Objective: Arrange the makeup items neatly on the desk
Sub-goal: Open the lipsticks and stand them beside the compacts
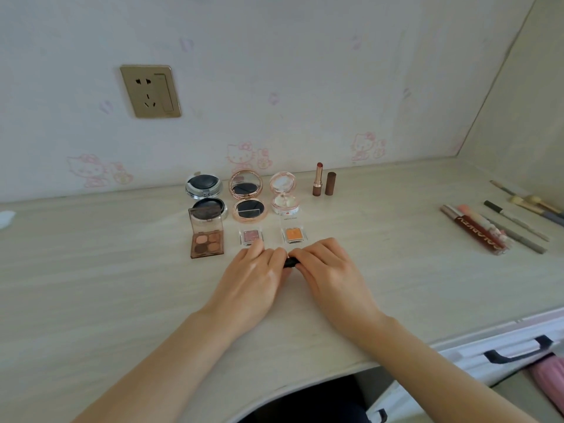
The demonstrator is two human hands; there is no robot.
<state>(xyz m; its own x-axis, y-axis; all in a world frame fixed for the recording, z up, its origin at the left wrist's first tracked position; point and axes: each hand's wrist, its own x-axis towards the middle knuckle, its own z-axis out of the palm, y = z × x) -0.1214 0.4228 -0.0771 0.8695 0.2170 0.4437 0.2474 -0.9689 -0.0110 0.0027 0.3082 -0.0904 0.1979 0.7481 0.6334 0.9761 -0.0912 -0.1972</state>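
L hand (255, 271) & R hand (328, 270) met on desk (122, 285); both grips pinched small black item (291, 262) betw. fingertips. Orange pan (293, 235) just beyond.

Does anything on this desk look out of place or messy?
Mostly tidy. The lipstick stands uncapped with its cap upright beside it, and the compacts and eyeshadow palette lie open. A white scrap sits alone at the desk's left edge. Both hands hold a small dark item, too hidden to identify.
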